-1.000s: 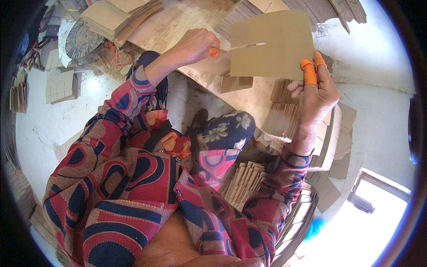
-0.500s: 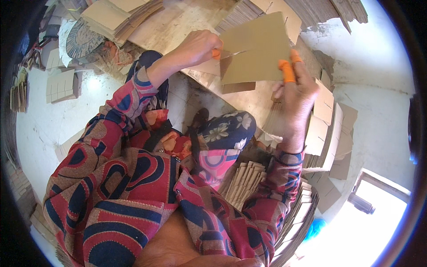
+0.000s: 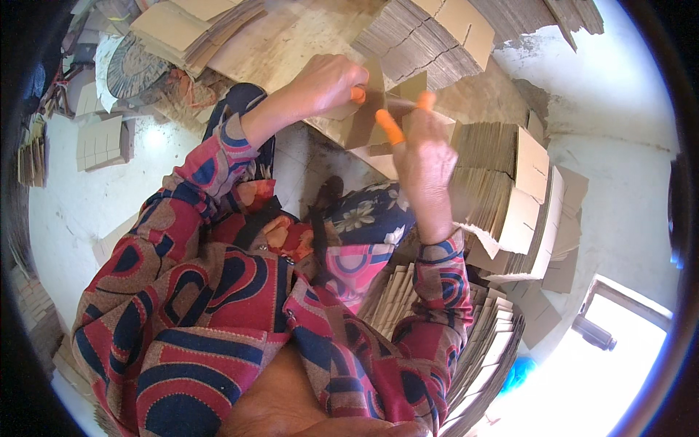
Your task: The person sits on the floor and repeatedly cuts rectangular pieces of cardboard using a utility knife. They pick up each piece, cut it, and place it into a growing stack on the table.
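My left hand (image 3: 329,86), with an orange finger cover, is closed on a piece of brown cardboard (image 3: 362,124) above the low wooden board (image 3: 273,44). Opposite it, my right hand (image 3: 426,153) wears two orange finger covers and grips the same work at its near right side. Several cardboard panels stand at angles to one another between the hands and look slotted together as a divider. A second panel (image 3: 411,86) rises behind my right fingertips. Fingers and blur hide exactly where the panels cross.
A tall stack of slit cardboard sheets (image 3: 429,54) stands beyond my hands. More stacked sheets (image 3: 484,156) are right of my right wrist. Flat folded dividers (image 3: 488,346) fill the lower right. Another cardboard pile (image 3: 102,142) lies on the floor at left.
My right hand has moved left and inward, close to my left hand. The broad panel it held up flat has turned nearly edge-on among the other pieces.
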The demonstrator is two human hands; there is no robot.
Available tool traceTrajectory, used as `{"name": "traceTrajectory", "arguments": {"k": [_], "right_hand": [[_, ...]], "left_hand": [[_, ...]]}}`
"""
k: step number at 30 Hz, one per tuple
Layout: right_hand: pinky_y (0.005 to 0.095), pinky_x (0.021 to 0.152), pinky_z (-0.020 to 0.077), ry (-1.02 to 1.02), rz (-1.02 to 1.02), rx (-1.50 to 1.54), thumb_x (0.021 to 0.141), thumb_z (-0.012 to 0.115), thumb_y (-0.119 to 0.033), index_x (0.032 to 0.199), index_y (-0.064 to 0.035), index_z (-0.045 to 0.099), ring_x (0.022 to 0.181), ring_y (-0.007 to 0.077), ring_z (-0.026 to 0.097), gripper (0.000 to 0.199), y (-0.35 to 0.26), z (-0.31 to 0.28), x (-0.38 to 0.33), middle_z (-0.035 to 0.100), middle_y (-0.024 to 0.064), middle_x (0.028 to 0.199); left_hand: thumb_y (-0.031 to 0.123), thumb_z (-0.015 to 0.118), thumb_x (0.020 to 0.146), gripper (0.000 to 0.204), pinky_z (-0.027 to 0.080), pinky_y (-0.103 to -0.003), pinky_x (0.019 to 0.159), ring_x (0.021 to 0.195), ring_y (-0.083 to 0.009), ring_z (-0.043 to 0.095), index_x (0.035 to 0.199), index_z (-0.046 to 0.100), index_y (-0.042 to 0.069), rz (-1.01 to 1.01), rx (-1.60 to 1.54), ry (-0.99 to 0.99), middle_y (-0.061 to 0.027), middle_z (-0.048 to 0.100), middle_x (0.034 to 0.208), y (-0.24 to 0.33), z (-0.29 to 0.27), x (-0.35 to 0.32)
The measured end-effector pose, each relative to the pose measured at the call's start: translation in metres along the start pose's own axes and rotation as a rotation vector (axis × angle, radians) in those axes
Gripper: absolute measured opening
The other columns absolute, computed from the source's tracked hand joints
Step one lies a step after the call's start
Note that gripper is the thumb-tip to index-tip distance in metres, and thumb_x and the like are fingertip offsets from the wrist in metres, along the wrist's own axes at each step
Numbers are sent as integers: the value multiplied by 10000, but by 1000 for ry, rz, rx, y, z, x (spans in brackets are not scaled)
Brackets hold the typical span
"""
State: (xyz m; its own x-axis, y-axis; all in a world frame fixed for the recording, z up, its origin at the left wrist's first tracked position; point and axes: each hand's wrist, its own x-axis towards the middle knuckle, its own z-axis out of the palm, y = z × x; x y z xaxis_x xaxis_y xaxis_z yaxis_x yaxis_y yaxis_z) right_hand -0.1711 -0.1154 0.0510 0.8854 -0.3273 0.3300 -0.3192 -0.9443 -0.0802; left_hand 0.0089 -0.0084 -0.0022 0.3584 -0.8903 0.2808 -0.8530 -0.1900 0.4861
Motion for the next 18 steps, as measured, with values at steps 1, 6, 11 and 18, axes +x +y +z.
{"name": "traceTrajectory", "arguments": {"k": [1, 6, 11, 18], "right_hand": [[456, 687, 516, 50, 8, -59, 821, 704, -404, 1246, 127, 424, 742, 380, 638, 735, 6, -4, 6, 632, 199, 801], [514, 861, 462, -218, 158, -2, 783, 742, -390, 1188, 112, 473, 928, 406, 622, 700, 29, 7, 15, 650, 229, 873], [426, 735, 515, -241, 144, 200, 800, 719, -201, 1115, 17, 584, 801, 386, 650, 407, 34, 9, 10, 657, 214, 812], [327, 684, 533, -39, 92, 514, 794, 660, 20, 1028, -2, 677, 768, 299, 690, 236, 40, 26, -9, 692, 191, 905]], "left_hand": [[186, 676, 778, 157, 479, -450, 622, 738, -344, 613, 762, 627, 38, 20, 16, -3, -157, 618, 715, 0, 0, 0], [190, 676, 774, 190, 483, -440, 619, 731, -332, 607, 731, 572, 37, 91, 66, 37, -130, 595, 696, 2, 7, 1], [168, 720, 732, 167, 487, -411, 635, 754, -312, 606, 786, 619, 47, 128, 27, 125, -116, 600, 728, -6, 3, 1], [147, 721, 706, 426, 464, -359, 787, 928, -238, 573, 1115, 626, 76, 311, 45, 454, -48, 637, 952, 12, -6, 5]]}}
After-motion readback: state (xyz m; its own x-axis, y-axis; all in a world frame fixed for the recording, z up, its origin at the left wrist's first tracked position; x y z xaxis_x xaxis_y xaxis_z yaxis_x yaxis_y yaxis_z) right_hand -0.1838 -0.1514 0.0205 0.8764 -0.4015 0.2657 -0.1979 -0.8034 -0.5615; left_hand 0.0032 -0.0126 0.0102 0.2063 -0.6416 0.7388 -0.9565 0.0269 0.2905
